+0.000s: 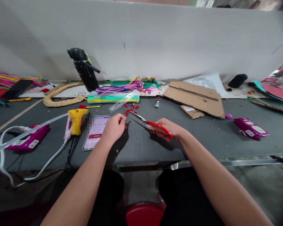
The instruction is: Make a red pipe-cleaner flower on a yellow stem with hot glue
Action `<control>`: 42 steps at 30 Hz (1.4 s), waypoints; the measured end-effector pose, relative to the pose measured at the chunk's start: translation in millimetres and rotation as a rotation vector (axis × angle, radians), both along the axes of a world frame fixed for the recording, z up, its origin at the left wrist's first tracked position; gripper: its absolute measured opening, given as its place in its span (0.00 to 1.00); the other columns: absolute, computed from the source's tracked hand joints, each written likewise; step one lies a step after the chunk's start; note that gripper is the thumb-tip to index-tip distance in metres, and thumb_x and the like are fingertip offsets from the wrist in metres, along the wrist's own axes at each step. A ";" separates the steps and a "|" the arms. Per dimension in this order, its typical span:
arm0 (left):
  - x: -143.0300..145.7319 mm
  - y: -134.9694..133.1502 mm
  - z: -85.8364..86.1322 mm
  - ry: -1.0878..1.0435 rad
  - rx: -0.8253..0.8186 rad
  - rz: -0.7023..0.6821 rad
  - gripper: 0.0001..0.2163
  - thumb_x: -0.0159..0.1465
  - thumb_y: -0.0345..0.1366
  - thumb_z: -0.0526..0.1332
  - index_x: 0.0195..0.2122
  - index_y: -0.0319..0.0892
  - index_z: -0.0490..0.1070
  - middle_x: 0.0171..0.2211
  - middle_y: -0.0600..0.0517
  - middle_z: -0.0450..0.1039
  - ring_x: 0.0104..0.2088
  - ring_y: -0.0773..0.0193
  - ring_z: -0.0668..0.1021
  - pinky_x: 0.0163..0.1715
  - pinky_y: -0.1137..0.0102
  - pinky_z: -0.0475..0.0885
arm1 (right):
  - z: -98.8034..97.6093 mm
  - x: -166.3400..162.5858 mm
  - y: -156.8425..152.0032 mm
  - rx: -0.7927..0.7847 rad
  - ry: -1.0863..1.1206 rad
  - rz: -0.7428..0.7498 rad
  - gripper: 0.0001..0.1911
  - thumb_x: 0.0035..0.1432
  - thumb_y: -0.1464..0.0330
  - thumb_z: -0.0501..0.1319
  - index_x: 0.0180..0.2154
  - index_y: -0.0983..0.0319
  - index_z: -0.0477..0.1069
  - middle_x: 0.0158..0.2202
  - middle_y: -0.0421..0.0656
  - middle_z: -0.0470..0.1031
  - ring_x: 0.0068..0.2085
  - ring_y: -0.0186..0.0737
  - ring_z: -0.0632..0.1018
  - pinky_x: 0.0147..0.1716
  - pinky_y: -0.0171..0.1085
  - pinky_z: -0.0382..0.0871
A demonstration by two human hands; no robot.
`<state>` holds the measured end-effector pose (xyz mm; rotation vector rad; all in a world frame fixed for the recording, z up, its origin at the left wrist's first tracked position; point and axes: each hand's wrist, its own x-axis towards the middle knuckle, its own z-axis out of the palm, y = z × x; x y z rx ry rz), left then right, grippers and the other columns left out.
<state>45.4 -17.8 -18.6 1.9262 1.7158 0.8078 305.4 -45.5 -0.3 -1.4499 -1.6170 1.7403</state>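
Observation:
My right hand (165, 127) is closed round the red handles of a pair of scissors (157, 125), whose metal blades point up and left. The blade tips lie close to the fingertips of my left hand (115, 127). That hand pinches a short red fuzzy piece (127, 115), which looks like pipe cleaner. Several small red cut pieces (132, 109) are scattered on the grey table just beyond the fingers. A clear ruler (124, 101) lies at a slant behind them, partly on a stack of pastel strips (96, 98).
Left of my left hand are a phone (94, 133), a yellow glue gun (75, 119) with cables and a purple packet (36, 138). A black bottle (86, 70) stands behind. Cardboard (195, 97) lies back right, another purple packet (251, 128) farther right. Pipe cleaners (122, 88) lie at the back.

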 end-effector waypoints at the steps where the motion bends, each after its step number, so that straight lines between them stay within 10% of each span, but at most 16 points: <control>1: -0.2 -0.1 0.5 -0.006 0.000 0.005 0.11 0.69 0.40 0.56 0.29 0.46 0.71 0.27 0.53 0.79 0.31 0.59 0.78 0.34 0.66 0.64 | -0.4 0.4 0.0 -0.004 0.004 -0.004 0.31 0.50 0.41 0.68 0.25 0.62 0.65 0.14 0.33 0.62 0.12 0.27 0.60 0.09 0.30 0.53; 42: 13.7 5.7 -2.4 -0.011 0.114 -0.043 0.16 0.70 0.42 0.55 0.26 0.44 0.70 0.24 0.54 0.75 0.27 0.62 0.74 0.30 0.69 0.61 | 4.7 -3.1 -9.4 0.097 0.018 0.110 0.26 0.58 0.46 0.65 0.26 0.61 0.62 0.17 0.32 0.58 0.16 0.27 0.59 0.14 0.30 0.51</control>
